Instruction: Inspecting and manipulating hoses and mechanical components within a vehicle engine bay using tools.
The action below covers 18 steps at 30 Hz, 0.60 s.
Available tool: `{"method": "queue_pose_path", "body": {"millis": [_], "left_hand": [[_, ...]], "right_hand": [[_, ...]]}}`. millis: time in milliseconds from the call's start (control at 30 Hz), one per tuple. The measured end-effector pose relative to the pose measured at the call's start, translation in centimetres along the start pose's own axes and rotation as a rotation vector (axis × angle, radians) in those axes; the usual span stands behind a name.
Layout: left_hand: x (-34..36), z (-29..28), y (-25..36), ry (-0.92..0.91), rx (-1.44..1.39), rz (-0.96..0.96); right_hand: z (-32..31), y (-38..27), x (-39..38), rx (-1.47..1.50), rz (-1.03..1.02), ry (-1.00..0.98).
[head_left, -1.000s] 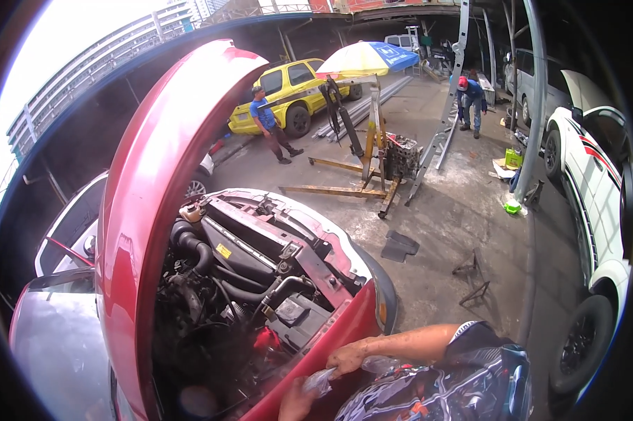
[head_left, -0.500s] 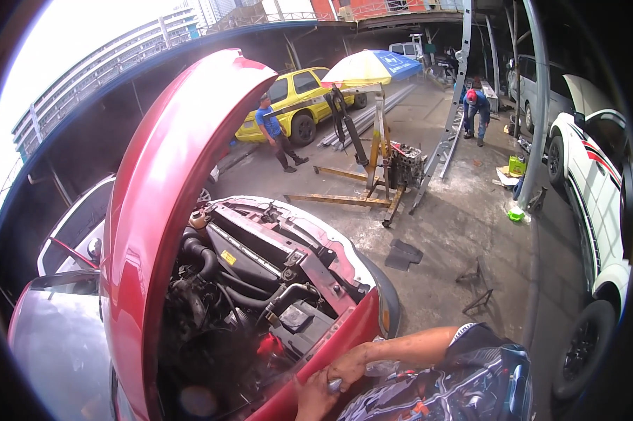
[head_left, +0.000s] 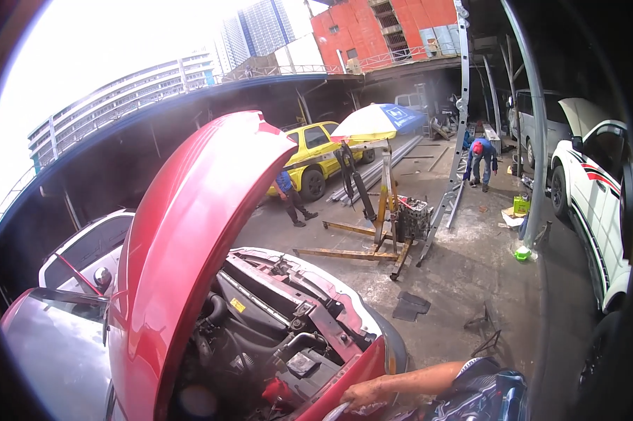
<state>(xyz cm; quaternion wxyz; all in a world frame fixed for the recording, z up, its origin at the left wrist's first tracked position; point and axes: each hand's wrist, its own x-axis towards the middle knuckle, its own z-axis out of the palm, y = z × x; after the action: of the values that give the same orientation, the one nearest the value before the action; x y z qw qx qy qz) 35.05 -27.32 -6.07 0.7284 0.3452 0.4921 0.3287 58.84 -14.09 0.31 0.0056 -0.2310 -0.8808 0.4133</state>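
My right hand is at the lower edge, by the red fender of a car with its hood up. Its fingers are closed at the end of a pale grey, narrow thing cut off by the picture's lower edge; its kind cannot be made out. My left hand is out of the picture. In the open engine bay lie a dark battery, a red part and black hoses. The raised red hood hides the bay's far left side.
A yellow engine hoist stands beyond the car near an engine block. A dark mat and a metal stand lie on the ground. A ladder and a post rise at right. Two people are farther back.
The view has tilted up, so the scene sits lower. My left hand, earlier beside my right at the fender, has left the picture. The hood now covers part of one person.
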Motion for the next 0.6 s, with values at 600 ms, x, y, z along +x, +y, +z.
{"method": "queue_pose_path", "body": {"millis": [600], "left_hand": [[-1.7,6.4,3.1,-0.023,-0.667,-0.215]], "right_hand": [[2.4,4.5,-2.6,-0.399,0.172,0.211]]}}
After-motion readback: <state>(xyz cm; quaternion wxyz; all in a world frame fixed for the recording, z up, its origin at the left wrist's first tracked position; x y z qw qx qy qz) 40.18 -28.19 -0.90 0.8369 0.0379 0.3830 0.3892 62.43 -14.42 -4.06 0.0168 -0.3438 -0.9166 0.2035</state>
